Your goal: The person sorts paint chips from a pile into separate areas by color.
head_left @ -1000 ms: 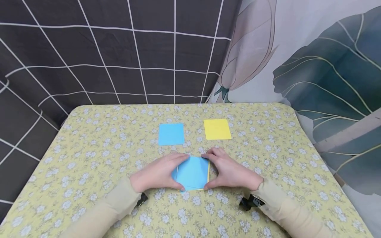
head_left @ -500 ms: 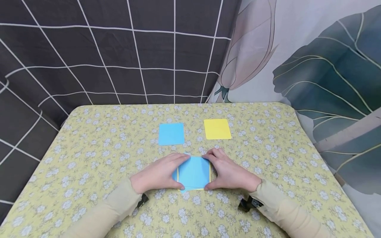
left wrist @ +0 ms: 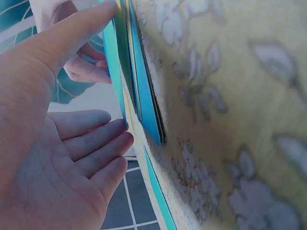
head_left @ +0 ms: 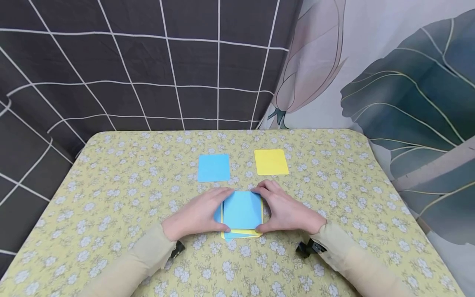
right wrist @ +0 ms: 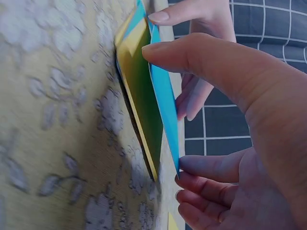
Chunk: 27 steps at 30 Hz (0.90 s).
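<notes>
the left hand [head_left: 200,214] and the right hand [head_left: 291,210] grip a square sky-blue card of thin, stiff-looking sheet [head_left: 242,210] between them, thumbs at its near corners and fingertips toward its far ones. it sits above a loose pile of yellow and blue square cards [head_left: 243,232] near the front of the flower-printed yellow tabletop [head_left: 111,198]. the right wrist view shows a gap between it and the yellow face below.

the step in hand looks like parting this top card from the rest. to do it well, press inward on the edges just enough to hold; a harder squeeze would likely bow the sheet. raise both sides together so it stays level, and keep the thumb tips off the yellow edge beneath, which could drag along. mind the blue corner jutting out at the pile's left.

farther off lie a lone flat blue square card [head_left: 214,168] and a lone flat yellow square card [head_left: 271,162], well clear of both hands.
</notes>
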Each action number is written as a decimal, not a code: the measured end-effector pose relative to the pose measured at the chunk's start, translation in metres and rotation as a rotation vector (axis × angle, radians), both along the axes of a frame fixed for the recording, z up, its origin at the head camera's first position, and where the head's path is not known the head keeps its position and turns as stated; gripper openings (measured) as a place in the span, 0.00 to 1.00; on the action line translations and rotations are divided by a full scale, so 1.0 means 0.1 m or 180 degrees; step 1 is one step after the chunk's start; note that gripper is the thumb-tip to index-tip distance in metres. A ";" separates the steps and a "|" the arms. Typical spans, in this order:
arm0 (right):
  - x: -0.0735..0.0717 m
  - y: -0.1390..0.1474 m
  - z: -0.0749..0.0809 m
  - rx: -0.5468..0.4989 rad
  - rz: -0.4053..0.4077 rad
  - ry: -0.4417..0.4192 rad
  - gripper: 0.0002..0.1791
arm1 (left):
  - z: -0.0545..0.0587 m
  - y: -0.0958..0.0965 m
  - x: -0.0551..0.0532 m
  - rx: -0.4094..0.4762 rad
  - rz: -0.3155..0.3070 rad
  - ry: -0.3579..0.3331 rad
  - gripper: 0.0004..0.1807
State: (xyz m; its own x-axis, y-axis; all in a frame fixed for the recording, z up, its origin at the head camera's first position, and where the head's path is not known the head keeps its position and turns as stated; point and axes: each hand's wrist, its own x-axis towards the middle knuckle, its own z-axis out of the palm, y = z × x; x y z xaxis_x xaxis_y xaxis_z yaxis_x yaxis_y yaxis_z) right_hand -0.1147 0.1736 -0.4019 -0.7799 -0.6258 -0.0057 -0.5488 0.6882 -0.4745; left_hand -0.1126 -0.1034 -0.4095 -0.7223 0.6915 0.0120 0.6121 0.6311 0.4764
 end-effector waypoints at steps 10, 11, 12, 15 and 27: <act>-0.25 -0.11 -0.01 -0.0042 0.0050 0.0109 0.56 | 0.07 -0.09 -0.16 0.0133 0.0192 -0.0087 0.57; -0.28 -0.12 -0.01 -0.0068 0.0050 0.0109 0.56 | 0.07 -0.10 -0.19 0.0126 0.0220 -0.0086 0.57; -0.30 -0.14 -0.01 -0.0085 0.0051 0.0115 0.56 | 0.08 -0.12 -0.21 0.0121 0.0244 -0.0088 0.57; -0.39 -0.18 -0.01 -0.0130 0.0066 0.0110 0.56 | 0.10 -0.15 -0.29 0.0121 0.0327 -0.0128 0.57; -0.79 -0.37 0.09 -0.0168 0.0146 0.0111 0.55 | 0.18 -0.30 -0.64 0.0142 0.0493 -0.0116 0.56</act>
State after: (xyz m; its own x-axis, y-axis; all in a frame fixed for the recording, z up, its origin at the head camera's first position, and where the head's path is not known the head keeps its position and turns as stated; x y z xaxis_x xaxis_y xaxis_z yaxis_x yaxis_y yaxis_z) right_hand -0.1938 0.1365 -0.3930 -0.7495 -0.6598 0.0549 -0.5961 0.6364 -0.4895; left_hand -0.1761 -0.1337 -0.3913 -0.8207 0.5712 0.0121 0.4910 0.6943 0.5262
